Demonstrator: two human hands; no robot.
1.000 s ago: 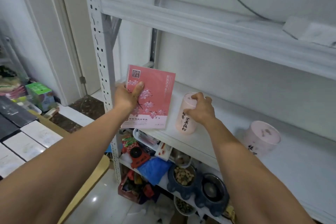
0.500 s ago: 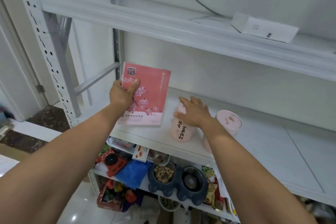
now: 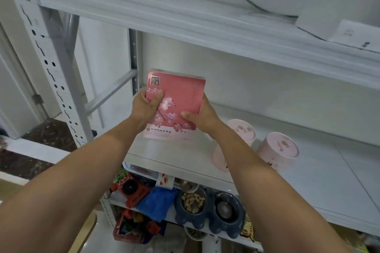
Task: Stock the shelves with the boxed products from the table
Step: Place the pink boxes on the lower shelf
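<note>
Box [image 3: 183,96] upright at the shelf [image 3: 178,154] — left hand [image 3: 144,107], right hand [image 3: 202,118] clamped on its sides. Likely squaring it to stand.

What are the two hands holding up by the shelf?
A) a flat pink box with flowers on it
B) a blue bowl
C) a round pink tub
A: the left hand and the right hand both grip the flat pink box, while the round pink tubs stand on the shelf and the blue bowl sits on the level below.
</note>
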